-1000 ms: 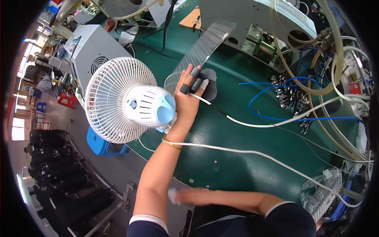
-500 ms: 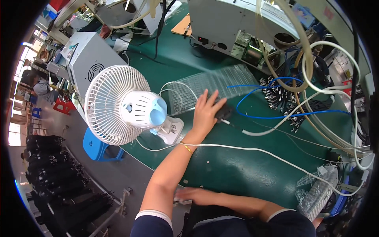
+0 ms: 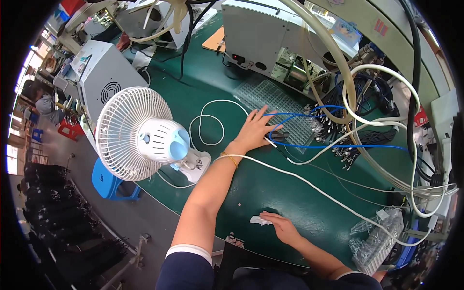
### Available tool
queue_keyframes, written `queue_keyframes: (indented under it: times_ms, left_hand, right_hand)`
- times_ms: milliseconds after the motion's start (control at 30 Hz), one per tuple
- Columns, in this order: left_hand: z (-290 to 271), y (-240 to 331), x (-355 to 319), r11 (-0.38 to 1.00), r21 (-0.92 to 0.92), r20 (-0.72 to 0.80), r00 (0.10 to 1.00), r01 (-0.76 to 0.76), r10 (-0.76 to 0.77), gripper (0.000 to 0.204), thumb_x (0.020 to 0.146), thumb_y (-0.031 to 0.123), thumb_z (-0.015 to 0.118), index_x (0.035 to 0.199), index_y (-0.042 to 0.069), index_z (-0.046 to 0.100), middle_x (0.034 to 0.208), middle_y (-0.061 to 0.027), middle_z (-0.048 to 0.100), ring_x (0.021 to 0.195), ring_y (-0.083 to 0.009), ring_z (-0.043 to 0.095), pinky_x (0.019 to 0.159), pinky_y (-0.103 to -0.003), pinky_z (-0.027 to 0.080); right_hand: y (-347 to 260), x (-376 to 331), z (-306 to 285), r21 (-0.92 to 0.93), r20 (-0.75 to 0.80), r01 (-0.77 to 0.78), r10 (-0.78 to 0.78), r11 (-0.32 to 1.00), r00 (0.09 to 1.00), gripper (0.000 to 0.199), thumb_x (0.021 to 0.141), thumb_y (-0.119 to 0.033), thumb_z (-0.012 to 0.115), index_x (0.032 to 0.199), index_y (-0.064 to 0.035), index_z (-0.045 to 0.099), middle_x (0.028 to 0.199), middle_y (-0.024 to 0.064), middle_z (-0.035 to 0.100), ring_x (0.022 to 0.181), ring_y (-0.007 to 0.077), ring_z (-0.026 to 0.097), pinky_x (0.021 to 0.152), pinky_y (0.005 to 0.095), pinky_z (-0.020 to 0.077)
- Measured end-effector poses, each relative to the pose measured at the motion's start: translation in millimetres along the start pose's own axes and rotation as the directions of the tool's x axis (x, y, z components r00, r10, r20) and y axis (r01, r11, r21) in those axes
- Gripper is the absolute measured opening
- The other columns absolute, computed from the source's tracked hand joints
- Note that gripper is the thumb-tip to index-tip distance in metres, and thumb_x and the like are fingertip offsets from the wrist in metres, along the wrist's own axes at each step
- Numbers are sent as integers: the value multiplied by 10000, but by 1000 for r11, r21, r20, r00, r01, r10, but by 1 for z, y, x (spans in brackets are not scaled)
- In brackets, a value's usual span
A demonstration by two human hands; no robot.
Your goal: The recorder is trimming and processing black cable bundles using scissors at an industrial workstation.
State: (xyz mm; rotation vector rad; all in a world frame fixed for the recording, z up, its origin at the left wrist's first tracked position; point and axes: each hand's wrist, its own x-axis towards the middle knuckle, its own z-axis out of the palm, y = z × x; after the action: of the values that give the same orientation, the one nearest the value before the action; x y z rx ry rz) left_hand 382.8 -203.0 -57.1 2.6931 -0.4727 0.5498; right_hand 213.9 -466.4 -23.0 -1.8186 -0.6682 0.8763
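Lying palm-down with its fingers spread, the left hand [image 3: 251, 132] reaches over the green table [image 3: 290, 193]. From my end, its fingertips overlap the near edge of a clear gridded tray [image 3: 282, 106]; I cannot tell whether they touch it. A small dark thing [image 3: 280, 137] sits just beside the hand, partly hidden, so I cannot name it. The right hand [image 3: 286, 230] is near the table's front edge, fingers pressed together over a white wad [image 3: 258, 221] on the tabletop; I cannot tell whether the thumb pinches it. Checking for writing, I find dark handwritten marks on the base [image 3: 205, 160] of a white fan [image 3: 157, 142], left of that spread hand, and a small dark print on a blue stool [image 3: 104, 179]. Upper right, a red-striped patch [image 3: 381, 27] marks a pale frame [image 3: 403, 43].
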Motion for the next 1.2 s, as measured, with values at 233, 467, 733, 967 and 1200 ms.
queue_keyframes:
  times_ms: [233, 467, 733, 967, 1200]
  left_hand:
    - [44, 26, 6, 947, -284, -144, 970, 150, -197, 394, 643, 309, 708, 1023, 224, 648, 1215, -20, 532, 1189, -291, 424, 982, -441, 288]
    - [60, 40, 16, 877, -422, -219, 913, 230, -345, 489, 619, 266, 709, 1081, 145, 602, 1178, -54, 545, 1155, -292, 454, 979, -428, 299]
    - [21, 66, -34, 829, -266, -133, 833, 492, -537, 678, 664, 223, 706, 1277, 118, 436, 1324, -117, 404, 1272, -326, 305, 1020, -444, 260]
    - [-53, 126, -183, 527, -531, 219, 708, 664, -671, 546, 752, 108, 628, 1267, 78, 450, 1294, -145, 446, 1214, -322, 399, 987, -405, 331]
    - [-183, 84, -303, 252, -351, 744, 432, 902, -511, 309, 829, 157, 582, 1119, 48, 571, 944, -131, 649, 891, -246, 631, 784, -318, 477]
  right_hand:
    - [7, 10, -6, 10, 8, 17, -17, 1000, 1000, 383, 835, 100, 348, 1113, -24, 579, 1171, 138, 562, 1143, 283, 504, 965, 322, 393]
    - [-2, 8, -12, 12, -32, 2, -1, 1000, 999, 359, 832, 94, 356, 1087, -7, 587, 1142, 152, 580, 1118, 278, 527, 950, 312, 393]
    - [2, 15, -7, 18, -51, 16, -15, 1000, 999, 337, 836, 85, 350, 1045, 12, 604, 1097, 140, 599, 1031, 236, 561, 905, 296, 405]
    - [-15, 75, 19, 27, -242, 57, -49, 998, 969, 241, 815, 32, 404, 906, 7, 626, 901, 117, 618, 825, 219, 584, 730, 280, 442]
    - [12, 181, 2, 307, -877, 149, 219, 940, 428, 166, 805, -70, 569, 953, 4, 580, 849, 101, 596, 814, 205, 563, 738, 307, 443]
